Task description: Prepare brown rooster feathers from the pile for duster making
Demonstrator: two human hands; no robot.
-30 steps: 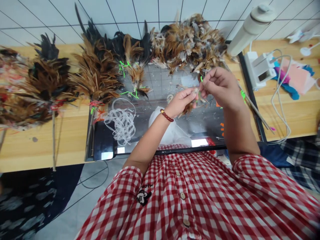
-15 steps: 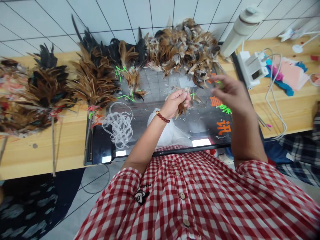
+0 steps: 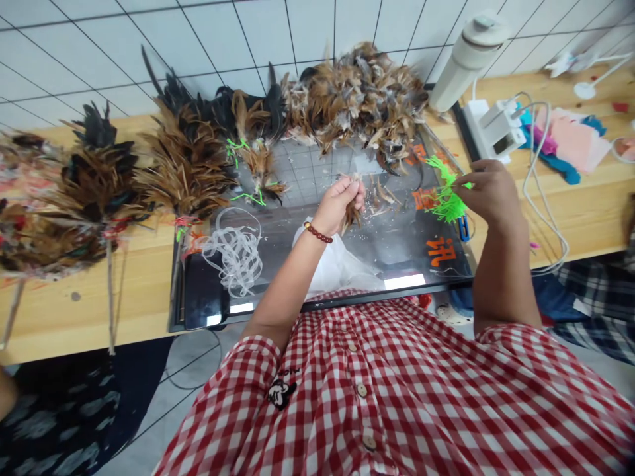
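your left hand (image 3: 340,205), at the centre of the frame, is closed around a small feather bunch (image 3: 352,218), thumb on top, probably so the quills stay gathered. your right hand (image 3: 491,192), right of centre, has its fingers narrowed at the edge of the green strands (image 3: 446,198); you may be picking one out, but i cannot tell whether one is caught. those strands lie on the right side of the dark panel (image 3: 397,241), likely for easy reach. the large feather pile (image 3: 362,99) sits upper centre, against the tiled wall (image 3: 307,30), perhaps leaving you working room in front.
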